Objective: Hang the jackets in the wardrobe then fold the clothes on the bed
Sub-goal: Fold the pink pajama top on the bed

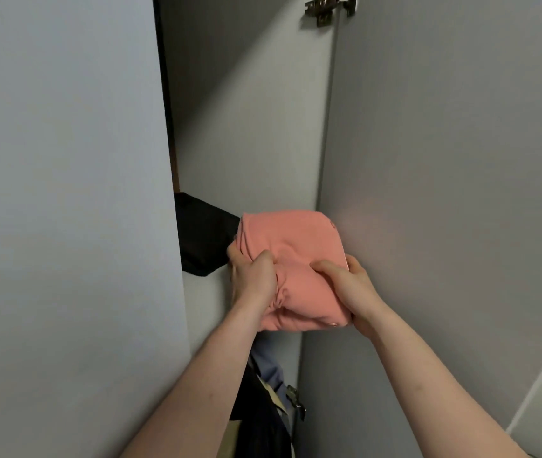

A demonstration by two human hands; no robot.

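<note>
So from the left: there's the closed wardrobe door, then the gap into the wardrobe, where a dark folded bundle sits on the shelf. The pink fold is held right at the shelf's front, just beside that dark bundle and near the open door on the right. Biggest risk imo: the gap is narrow, so pushing the fold in could snag it on the dark bundle or a door edge and the fold comes undone; it's also bunched under the left grip, so it could slump open once released. Left hand has its fingers curled tight, pinching a wad of the pink cloth at the near left corner. Right hand cups the right side, thumb on top, the other fingers hidden underneath. Both forearms reach up and forward, wrists close together. Hanging clothes show below the shelf.
</note>
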